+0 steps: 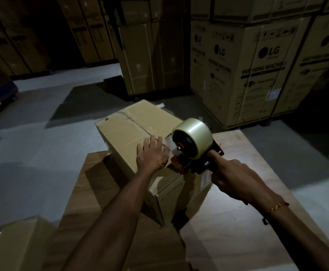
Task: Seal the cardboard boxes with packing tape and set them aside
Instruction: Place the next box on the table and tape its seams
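A: What lies nearest, down at seven o'clock?

B: A second cardboard box (13,243), its corner poking into the frame, with a shiny strip of tape along its top; it sits just beside the wooden worktop (228,222).

A: And at the centre?

B: The cardboard box (124,137) being sealed stands on the worktop, its far end hanging past the worktop's edge at twelve o'clock; its top flaps are folded down and meet in a seam running from five o'clock towards eleven o'clock.

A: The hands?

B: The left hand (152,153) lies flat on the box top beside the seam, fingers straight and pressing down, holding nothing; the right hand (236,178), a thin gold bracelet (277,206) on its wrist, has its fingers curled round the handle of the tape dispenser (191,153); the dispenser's red front end touches the near edge of the box at the seam, just beside the left hand; a roll of clear packing tape (197,130) sits on it.

A: Farther off?

B: Grey floor (32,124) around the worktop; at one to two o'clock tall cartons (261,75) printed LG and WASHING MACHINE; at twelve and ten o'clock more stacked cartons in deep shadow.
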Available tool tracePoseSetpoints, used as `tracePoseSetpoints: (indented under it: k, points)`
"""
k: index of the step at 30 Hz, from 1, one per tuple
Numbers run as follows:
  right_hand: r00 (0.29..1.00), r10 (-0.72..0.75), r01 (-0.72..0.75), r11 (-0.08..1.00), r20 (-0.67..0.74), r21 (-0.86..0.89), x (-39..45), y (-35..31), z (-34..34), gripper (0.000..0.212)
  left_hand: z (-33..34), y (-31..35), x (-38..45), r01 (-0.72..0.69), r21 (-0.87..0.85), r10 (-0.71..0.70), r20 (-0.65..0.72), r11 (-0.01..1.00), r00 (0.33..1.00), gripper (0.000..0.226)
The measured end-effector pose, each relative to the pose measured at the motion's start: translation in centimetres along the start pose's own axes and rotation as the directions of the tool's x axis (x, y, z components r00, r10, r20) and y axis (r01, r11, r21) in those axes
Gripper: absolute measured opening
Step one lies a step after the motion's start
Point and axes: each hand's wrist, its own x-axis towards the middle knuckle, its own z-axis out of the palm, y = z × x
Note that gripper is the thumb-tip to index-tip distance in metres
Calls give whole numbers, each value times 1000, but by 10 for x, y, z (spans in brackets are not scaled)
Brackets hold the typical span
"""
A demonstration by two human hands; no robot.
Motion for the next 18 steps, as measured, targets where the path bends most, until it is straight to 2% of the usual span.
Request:
tracePoseSetpoints:
  k: [2, 5, 7, 9, 13, 18]
  points:
    - [1000, -3, 3, 1000, -16, -5, 0, 0, 1, 56, 0, -1, 0, -22, 16, 22, 15, 1000, 1000, 66]
    - [1000, -9, 9, 1000, -18, 7, -2, 1, 4, 59, 2, -3, -8, -167, 61, 163, 67, 984, 984, 78]
    - [999, -15, 15, 1000, -28, 16, -3, 2, 5, 60, 6, -3, -17, -279, 105, 271, 89, 954, 959, 77]
    - [999, -14, 16, 1000, -45, 26, -3, 3, 6, 60, 8, -5, -21, -330, 102, 324, 73, 939, 943, 75]
    - [998, 1, 1, 999, -60, 43, -10, 3, 12, 58, 8, -5, -21, -317, 57, 314, 68, 947, 947, 76]
    - [998, 15, -16, 1000, -67, -15, -5, -3, 3, 54, 6, -4, -21, -300, 69, 294, 83, 951, 952, 69]
